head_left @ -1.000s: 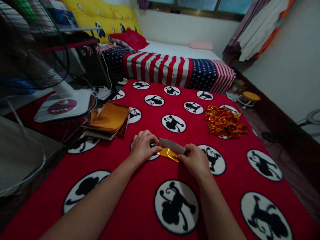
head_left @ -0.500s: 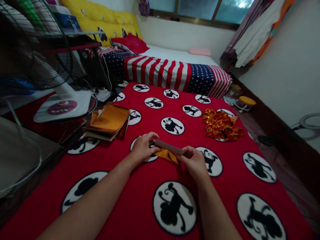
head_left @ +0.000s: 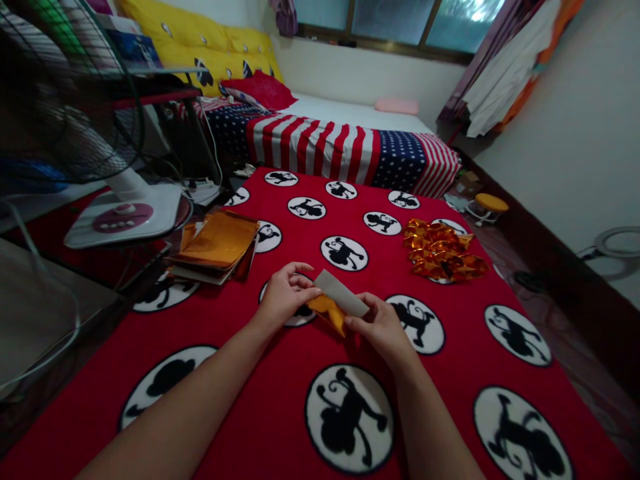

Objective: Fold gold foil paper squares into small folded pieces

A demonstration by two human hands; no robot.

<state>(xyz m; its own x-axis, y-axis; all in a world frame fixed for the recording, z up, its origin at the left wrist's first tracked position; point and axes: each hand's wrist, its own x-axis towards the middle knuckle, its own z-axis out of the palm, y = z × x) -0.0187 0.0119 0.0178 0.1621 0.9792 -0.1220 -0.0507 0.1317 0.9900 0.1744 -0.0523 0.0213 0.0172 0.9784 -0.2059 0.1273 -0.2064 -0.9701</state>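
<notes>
Both hands hold one sheet of gold foil paper (head_left: pixel 327 312), partly folded, with its pale grey backing showing on the upper flap. My left hand (head_left: pixel 287 293) pinches its left end between thumb and fingers. At the right end, my right hand (head_left: pixel 379 325) grips it with the thumb on the near side. The paper is just above a red blanket (head_left: pixel 260 413) printed with black figures in white ovals. To the left lies a stack of gold paper sheets (head_left: pixel 217 240). Several shiny folded gold foil pieces (head_left: pixel 443 250) sit in a cluster on the right.
A white-based fan (head_left: pixel 125 213) stands at the left, beside a small desk with cables. Beyond the blanket is a bed with a stars-and-stripes cover (head_left: pixel 330 147). A yellow stool (head_left: pixel 491 203) is by the right wall.
The paper's grey flap has tipped from nearly edge-on to showing more of its face. The gold part now looks more bulged and slanted. Both hands keep their grip.
</notes>
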